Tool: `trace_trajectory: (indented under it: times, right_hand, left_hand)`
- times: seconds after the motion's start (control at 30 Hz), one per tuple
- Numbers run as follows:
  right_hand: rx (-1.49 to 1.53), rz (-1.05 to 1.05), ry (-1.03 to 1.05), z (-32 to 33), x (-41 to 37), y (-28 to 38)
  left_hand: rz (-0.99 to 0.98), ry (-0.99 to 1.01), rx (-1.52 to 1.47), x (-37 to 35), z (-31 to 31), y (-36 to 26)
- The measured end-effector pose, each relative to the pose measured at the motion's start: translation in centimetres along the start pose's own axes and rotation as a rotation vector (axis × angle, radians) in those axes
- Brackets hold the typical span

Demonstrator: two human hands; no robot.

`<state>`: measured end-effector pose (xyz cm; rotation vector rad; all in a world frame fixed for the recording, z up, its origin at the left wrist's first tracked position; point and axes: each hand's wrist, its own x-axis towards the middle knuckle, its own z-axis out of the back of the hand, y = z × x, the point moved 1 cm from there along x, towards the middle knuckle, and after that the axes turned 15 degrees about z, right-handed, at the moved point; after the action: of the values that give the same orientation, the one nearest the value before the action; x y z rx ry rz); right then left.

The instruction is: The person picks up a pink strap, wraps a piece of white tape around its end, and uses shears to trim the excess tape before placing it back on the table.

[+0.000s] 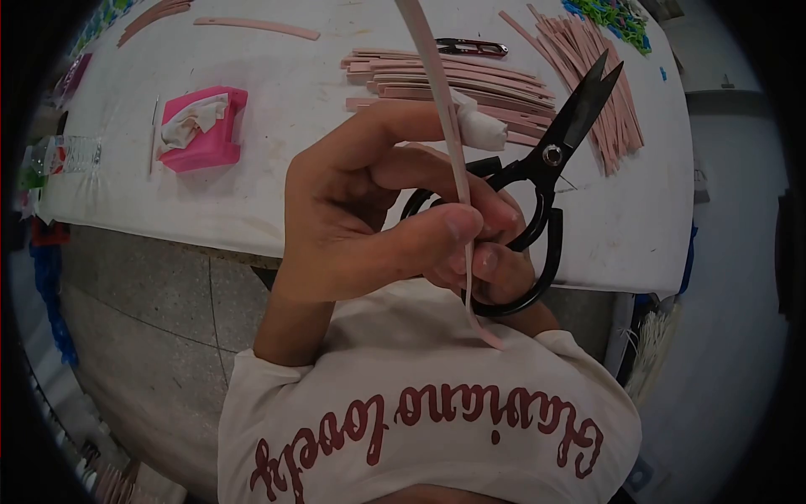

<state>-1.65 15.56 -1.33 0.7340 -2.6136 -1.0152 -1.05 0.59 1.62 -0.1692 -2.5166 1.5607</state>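
Between the thumb and fingers of my left hand (369,210) is a long pale pink strip (447,109), which runs upright and curls at its lower end in front of my shirt. A white wrap covers one fingertip near the strip. My right hand (504,269), partly hidden behind the left, has its fingers in the black handles of the scissors (552,154). The scissor blades point up and right, slightly parted, over the table. Beyond my hands lies a stack of pink strips (462,80), with a second, fanned bundle (592,84) to its right.
The white table (285,168) holds a pink box (206,126) with white cloth, small snips (472,48), loose strips at the back left and a plastic bottle (75,154) at the left edge. Green and blue pieces (613,21) lie at the back right.
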Motion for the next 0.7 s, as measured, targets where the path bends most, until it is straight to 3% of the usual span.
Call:
trace_trajectory:
  times: [0.23, 0.7]
  right_hand:
    - [-0.060, 0.101, 0.020, 0.0, 0.2, 0.0]
    - [-0.021, -0.025, 0.120, -0.6, -0.3, 0.2]
  left_hand:
    - [-0.051, -0.055, -0.072, 0.3, -0.6, -0.5]
    - [-0.140, -0.108, -0.092, 0.3, 1.1, -1.5]
